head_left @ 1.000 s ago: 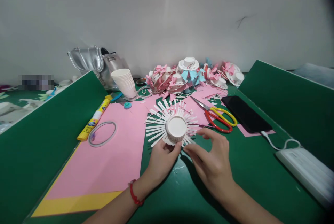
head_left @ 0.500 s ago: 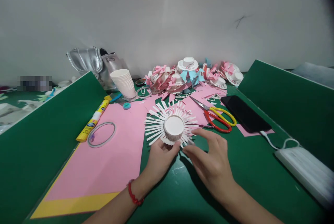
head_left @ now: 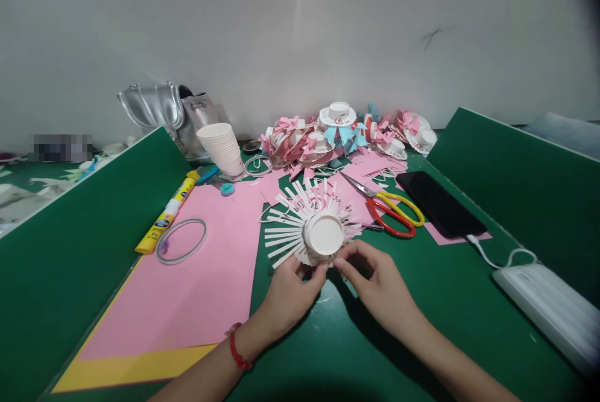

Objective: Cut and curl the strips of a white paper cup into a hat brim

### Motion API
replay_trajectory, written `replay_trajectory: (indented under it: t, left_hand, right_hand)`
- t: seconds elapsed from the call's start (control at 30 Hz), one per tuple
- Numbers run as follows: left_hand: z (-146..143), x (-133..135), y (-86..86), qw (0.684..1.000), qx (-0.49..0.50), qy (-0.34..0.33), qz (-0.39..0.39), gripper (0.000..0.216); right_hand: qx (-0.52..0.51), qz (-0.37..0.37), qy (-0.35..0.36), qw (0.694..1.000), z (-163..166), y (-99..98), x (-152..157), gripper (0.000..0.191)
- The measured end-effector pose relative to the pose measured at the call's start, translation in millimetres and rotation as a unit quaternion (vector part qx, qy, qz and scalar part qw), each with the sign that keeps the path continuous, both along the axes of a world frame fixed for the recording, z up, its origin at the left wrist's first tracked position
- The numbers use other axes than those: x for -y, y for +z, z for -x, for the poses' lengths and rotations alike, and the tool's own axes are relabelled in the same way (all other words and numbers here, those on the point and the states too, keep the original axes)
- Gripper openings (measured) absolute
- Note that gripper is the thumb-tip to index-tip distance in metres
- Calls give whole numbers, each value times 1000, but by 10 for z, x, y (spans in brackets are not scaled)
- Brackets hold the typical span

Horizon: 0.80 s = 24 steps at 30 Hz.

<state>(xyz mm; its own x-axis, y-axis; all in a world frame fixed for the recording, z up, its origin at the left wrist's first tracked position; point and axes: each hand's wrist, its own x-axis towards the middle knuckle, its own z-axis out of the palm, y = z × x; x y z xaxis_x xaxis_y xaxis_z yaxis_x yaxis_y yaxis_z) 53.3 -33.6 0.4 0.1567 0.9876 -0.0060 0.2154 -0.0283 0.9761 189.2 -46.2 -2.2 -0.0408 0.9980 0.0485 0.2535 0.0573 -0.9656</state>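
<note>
A cut paper cup (head_left: 327, 235) is held base-up over the middle of the green counter (head_left: 300, 367), its sides slit into narrow white strips that are fanned outward around the round base. Some of the far strips are marked with pink and dark print. The near rim is clamped between the thumb and fingers of the left hand (head_left: 291, 289), above whose wrist a red bracelet (head_left: 239, 347) is worn. Beside it, the near right edge is pinched by the thumb and forefinger of the right hand (head_left: 377, 280); the two hands are set close together, and the exact grip is partly hidden by the fingers.

To the left, a large pink sheet (head_left: 187, 308) is laid over a yellow sheet (head_left: 135, 366), with a pale ring (head_left: 207, 233) placed on it, just beside a yellow glue stick (head_left: 162, 227). To the right, scissors (head_left: 396, 213) with red and yellow handles are seen near a black phone (head_left: 440, 205), which is joined by a cable (head_left: 487, 257) to a white block (head_left: 546, 308). Farther back, a leaning stack of cups (head_left: 221, 149), a silver bag (head_left: 154, 105) and a pile of decorated cups (head_left: 304, 145) are lined up before the pale wall (head_left: 300, 33).
</note>
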Motion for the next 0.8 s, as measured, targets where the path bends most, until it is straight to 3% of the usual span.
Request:
replay_trajectory:
  t: [0.17, 0.33, 0.53, 0.8]
  left_hand:
    - [-17, -3, 35, 998, 51, 7, 22, 13]
    - [-18, -16, 16, 996, 76, 20, 50, 8]
    - [-15, -29, 2, 991, 91, 21, 98, 11]
    - [-26, -24, 12, 991, 102, 31, 86, 12]
  right_hand:
    - [-119, 71, -44, 989, 41, 33, -8, 18]
    - [-173, 84, -77, 978, 76, -6, 10, 21]
    - [-168, 80, -99, 978, 78, -27, 23, 21]
    - [-136, 23, -96, 986, 101, -26, 38, 15]
